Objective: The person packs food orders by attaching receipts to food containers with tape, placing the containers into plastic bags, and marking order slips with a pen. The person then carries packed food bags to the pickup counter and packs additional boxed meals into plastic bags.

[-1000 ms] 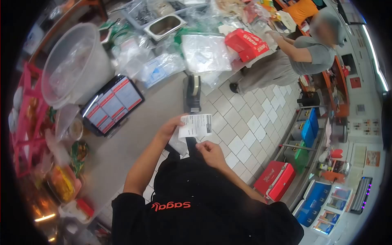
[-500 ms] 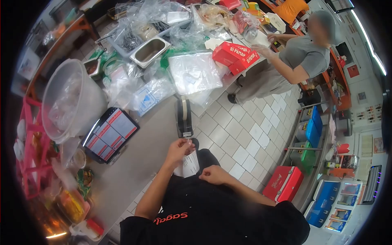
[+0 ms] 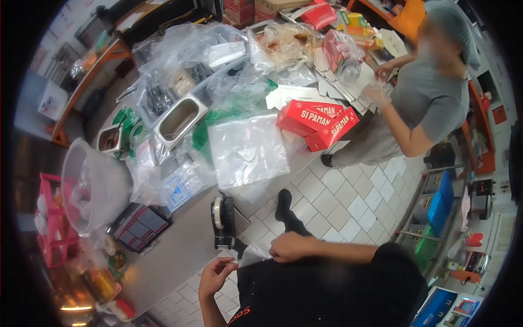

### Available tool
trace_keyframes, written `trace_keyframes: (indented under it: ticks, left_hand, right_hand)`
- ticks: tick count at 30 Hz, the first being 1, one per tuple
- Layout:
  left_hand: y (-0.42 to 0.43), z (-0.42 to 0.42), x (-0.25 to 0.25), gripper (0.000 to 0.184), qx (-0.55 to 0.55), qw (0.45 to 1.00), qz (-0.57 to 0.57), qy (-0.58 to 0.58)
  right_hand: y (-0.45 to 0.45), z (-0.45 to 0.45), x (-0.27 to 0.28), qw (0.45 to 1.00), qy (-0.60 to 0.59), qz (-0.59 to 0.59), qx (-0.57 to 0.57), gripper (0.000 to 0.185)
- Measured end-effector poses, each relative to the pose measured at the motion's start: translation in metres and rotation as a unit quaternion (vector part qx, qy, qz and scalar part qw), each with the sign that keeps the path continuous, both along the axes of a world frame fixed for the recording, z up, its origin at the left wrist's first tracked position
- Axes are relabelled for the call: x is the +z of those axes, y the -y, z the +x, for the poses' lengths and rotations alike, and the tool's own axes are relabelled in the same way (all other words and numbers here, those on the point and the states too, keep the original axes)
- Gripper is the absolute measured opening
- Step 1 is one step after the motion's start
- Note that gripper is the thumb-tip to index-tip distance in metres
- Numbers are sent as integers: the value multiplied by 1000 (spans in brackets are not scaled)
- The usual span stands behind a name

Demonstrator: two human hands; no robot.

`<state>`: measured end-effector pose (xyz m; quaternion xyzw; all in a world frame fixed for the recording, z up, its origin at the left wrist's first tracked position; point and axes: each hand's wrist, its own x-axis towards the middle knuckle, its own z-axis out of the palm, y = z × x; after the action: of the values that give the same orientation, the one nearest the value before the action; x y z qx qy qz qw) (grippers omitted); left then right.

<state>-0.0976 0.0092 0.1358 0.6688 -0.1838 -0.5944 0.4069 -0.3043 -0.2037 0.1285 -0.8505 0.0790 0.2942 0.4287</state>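
Note:
My right hand (image 3: 291, 247) is closed at the front of my body, gripping the edge of a white paper slip (image 3: 253, 254). The slip's lower part runs into my dark shirt. Lower and to the left, my left hand (image 3: 216, 276) has its fingers bent and its thumb and fingertips close together. Whatever may be between those fingertips is too small to make out. Just above it, at the counter's front edge, stands a black tape dispenser (image 3: 223, 231) with a roll on it; neither hand touches it.
Clear plastic bags (image 3: 249, 150), a steel container (image 3: 180, 121) and red boxes (image 3: 318, 122) crowd the counter. A tablet (image 3: 139, 228) and a large translucent tub (image 3: 98, 188) stand left. A gloved co-worker (image 3: 430, 103) is at the right, handling flat cartons (image 3: 340, 82).
My left hand has moved down and left, away from the dispenser and slip. My right hand has moved onto the slip and now grips it. The view has shifted.

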Motion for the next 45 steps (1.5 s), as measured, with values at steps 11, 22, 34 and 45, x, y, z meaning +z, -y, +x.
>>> trace_keyframes:
  ticks: [11, 22, 34, 45]
  left_hand:
    - [328, -33, 72, 113, -297, 892, -319, -115]
    - [404, -145, 94, 102, -158, 878, -400, -211]
    - [460, -103, 76, 19, -46, 957, -288, 10]
    - [651, -38, 88, 32, -270, 939, -199, 76]
  right_hand:
    - [274, -74, 187, 907, 398, 77, -114, 6]
    - [318, -150, 181, 820, 361, -31, -443, 10]
    - [336, -170, 147, 812, 326, 8, -484, 10]
    - [418, -155, 89, 789, 295, -97, -530, 19]
